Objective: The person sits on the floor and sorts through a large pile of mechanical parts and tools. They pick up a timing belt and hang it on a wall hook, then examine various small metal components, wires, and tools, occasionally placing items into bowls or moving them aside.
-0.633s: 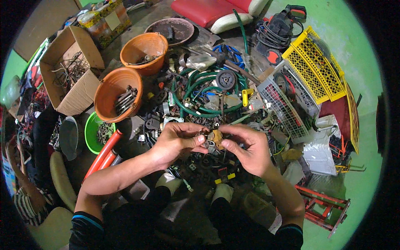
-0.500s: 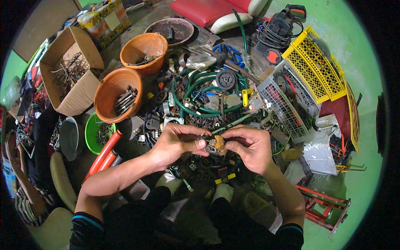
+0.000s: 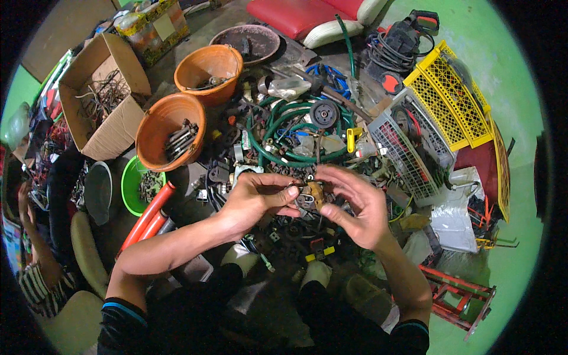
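Note:
My left hand (image 3: 264,203) is closed on a small metal piece with a wire loop (image 3: 306,197) at the middle of the view, thumb on top. A yellowish-brown, lumpy fitting (image 3: 315,192) is against that piece. My right hand (image 3: 349,206) has loosened, fingers apart and arched over the fitting, its thumb tip at or touching the fitting's lower end; I cannot tell exactly. Beneath both hands lies a pile of mixed metal parts, with a green hose coil (image 3: 278,155) and a black pulley (image 3: 323,114) beyond.
Orange buckets (image 3: 155,148), a green bucket (image 3: 129,195), a cardboard box (image 3: 112,139) and red tubes (image 3: 142,222) are left. Yellow crates (image 3: 455,100), a grey crate (image 3: 408,171) and a red metal frame (image 3: 461,296) are right. Another person's striped sleeve and arm (image 3: 35,284) show far left.
My right hand's fingers have lifted and spread away from the fitting, which they were pinching. The held pieces have tilted slightly; my left hand stays closed on them.

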{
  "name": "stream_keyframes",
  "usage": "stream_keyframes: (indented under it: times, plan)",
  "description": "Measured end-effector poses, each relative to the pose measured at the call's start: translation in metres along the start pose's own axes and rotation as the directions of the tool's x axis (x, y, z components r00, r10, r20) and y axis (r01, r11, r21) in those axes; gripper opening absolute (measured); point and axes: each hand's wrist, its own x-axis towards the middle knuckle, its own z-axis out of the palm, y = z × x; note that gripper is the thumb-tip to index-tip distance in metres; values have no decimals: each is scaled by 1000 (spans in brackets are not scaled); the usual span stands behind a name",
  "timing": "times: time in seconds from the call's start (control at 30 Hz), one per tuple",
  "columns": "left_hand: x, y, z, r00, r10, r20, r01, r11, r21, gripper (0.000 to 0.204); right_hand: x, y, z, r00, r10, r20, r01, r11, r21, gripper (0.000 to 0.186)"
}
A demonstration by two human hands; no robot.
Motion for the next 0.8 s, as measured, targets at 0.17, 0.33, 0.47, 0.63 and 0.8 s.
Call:
stream_keyframes:
  times: [0.17,0.33,0.47,0.63,0.8]
  plan:
    - [-2,-1,4,999,8,46,-11,998,56,29,-2,9,0,992,55,116,-61,997,47,38]
    - [-2,-3,4,995,80,56,-85,992,89,29,-8,12,6,998,-58,-18,58,998,-31,37]
    - [-3,-3,3,990,123,74,-127,990,58,29,-11,17,9,994,-84,-75,88,995,45,37]
    - [-3,4,-11,991,133,14,-133,991,26,28,-13,22,-12,992,-49,-114,62,992,109,40]
    - [-2,10,-13,994,12,108,1,993,-120,30,-14,19,-19,996,75,-51,-61,971,229,43]
